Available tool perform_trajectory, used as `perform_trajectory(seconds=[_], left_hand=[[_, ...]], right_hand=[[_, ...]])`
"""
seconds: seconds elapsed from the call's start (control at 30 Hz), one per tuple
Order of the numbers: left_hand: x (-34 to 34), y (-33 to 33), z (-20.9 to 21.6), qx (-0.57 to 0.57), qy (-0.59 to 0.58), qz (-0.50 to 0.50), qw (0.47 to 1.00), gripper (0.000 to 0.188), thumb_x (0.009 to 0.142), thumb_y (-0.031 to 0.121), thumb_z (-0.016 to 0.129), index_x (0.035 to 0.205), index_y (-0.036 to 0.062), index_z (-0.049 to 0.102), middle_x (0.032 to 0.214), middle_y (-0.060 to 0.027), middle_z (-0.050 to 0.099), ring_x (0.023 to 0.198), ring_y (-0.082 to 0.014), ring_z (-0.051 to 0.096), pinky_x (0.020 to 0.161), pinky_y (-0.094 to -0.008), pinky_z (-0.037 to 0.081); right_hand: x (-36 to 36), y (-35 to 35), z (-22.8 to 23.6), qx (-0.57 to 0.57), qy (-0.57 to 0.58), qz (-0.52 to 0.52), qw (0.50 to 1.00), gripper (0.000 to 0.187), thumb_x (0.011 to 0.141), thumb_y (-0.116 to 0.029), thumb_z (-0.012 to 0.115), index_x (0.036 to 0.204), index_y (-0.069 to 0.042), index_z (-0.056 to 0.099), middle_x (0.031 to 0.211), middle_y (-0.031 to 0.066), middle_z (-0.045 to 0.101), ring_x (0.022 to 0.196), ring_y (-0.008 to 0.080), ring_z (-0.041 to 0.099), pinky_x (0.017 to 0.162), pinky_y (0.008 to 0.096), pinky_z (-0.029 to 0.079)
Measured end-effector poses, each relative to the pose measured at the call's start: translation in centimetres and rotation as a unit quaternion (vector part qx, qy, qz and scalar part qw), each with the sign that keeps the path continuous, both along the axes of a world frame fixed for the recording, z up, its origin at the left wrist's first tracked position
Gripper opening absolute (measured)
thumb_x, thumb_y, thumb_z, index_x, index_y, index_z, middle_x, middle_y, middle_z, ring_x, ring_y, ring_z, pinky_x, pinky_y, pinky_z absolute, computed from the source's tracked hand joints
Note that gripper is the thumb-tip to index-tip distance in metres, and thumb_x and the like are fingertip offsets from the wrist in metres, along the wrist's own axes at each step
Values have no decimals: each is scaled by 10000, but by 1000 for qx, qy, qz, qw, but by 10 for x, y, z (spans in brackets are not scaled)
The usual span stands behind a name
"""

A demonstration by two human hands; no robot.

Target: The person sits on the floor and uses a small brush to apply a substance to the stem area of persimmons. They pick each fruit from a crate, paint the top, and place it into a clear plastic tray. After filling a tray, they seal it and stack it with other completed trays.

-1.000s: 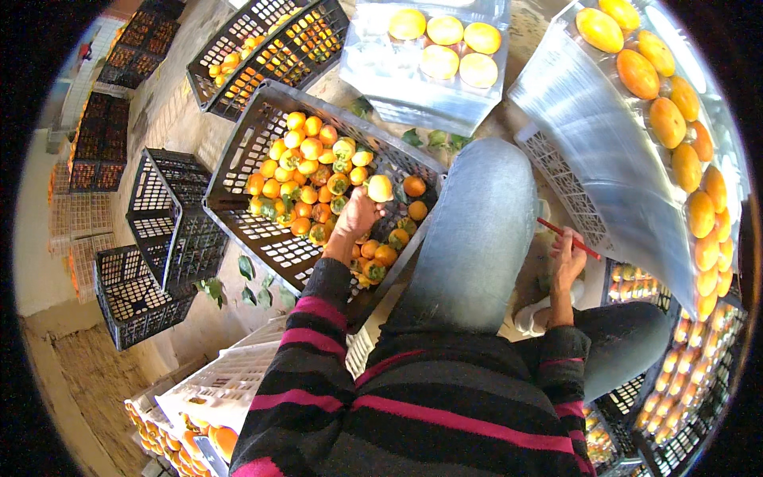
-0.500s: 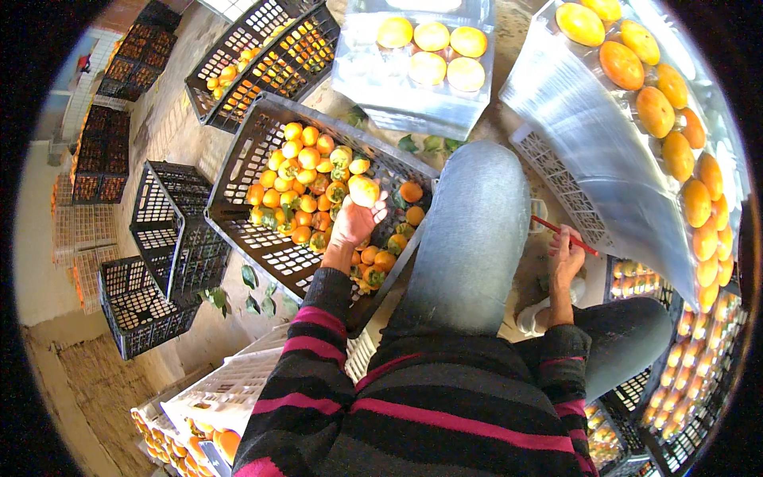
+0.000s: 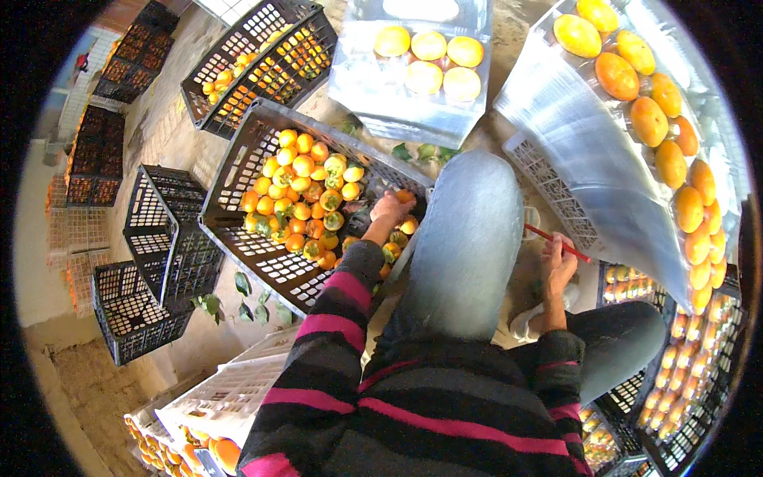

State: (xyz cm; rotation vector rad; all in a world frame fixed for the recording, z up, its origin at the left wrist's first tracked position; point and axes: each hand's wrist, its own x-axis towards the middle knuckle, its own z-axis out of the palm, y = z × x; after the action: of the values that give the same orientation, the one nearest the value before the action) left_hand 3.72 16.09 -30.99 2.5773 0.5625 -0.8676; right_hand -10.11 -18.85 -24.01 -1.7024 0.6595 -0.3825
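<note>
Head view: My left hand [image 3: 389, 208], back up and fingers bent, reaches into the right end of the black crate [image 3: 342, 143], its fingertips at an orange fruit [image 3: 405, 196] just inside the rim. Half a second ago that palm faced up with a fruit resting in it; it has since turned over and shifted right, away from the heaped fruit [image 3: 304, 165] in the middle of the crate. I cannot tell where the earlier fruit lies, or whether my fingers have closed on this one. My reading: attention has passed from one fruit to another.

My right hand [image 3: 559, 258], well to the right of the crate beyond my knee [image 3: 477, 238], holds a slim red stick [image 3: 539, 233] in narrowed fingers, much as before. Clear plastic packaging [image 3: 358, 63] with five fruits stands beyond the crate; clear trays [image 3: 572, 135] rise to its right, and loose leaves [image 3: 242, 284] lie below its left side.
</note>
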Motion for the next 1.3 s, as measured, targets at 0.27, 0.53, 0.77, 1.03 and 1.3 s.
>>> perform_trajectory(seconds=[0.27,0.53,0.77,1.03,1.3], left_hand=[[13,11,3,-65,65,-66,994,710,704,569,612,1155,25,542,1034,-132,631,920,-263,632,759,-370,506],[-36,74,56,-716,22,332,614,540,804,593,498,964,81,556,783,-63,583,670,-228,570,557,-360,481],[-50,82,117,-853,-25,220,473,634,827,348,558,1327,32,330,1167,-176,511,746,-196,510,559,-339,481],[-50,52,182,-849,-54,197,487,689,845,223,539,1428,231,172,1326,-246,357,819,-264,534,558,-304,497],[-36,17,219,-850,-62,147,502,719,823,195,558,1429,206,170,1324,-273,354,821,-276,566,594,-339,534]], right_hand=[[-2,2,14,17,21,-26,999,227,898,-232,549,940,-12,587,734,33,585,598,85,499,530,233,424],[13,12,46,-279,29,31,959,202,888,-211,527,917,-29,609,707,136,597,620,231,569,597,332,446],[14,15,58,-303,30,39,952,191,887,-219,520,895,-49,607,646,120,577,583,255,562,567,346,436],[15,-2,64,-187,74,100,975,237,904,-243,519,913,-25,613,653,57,563,566,122,508,542,267,421],[13,9,176,16,-125,2,992,303,938,-259,454,953,4,602,745,78,629,617,111,572,575,235,469]])
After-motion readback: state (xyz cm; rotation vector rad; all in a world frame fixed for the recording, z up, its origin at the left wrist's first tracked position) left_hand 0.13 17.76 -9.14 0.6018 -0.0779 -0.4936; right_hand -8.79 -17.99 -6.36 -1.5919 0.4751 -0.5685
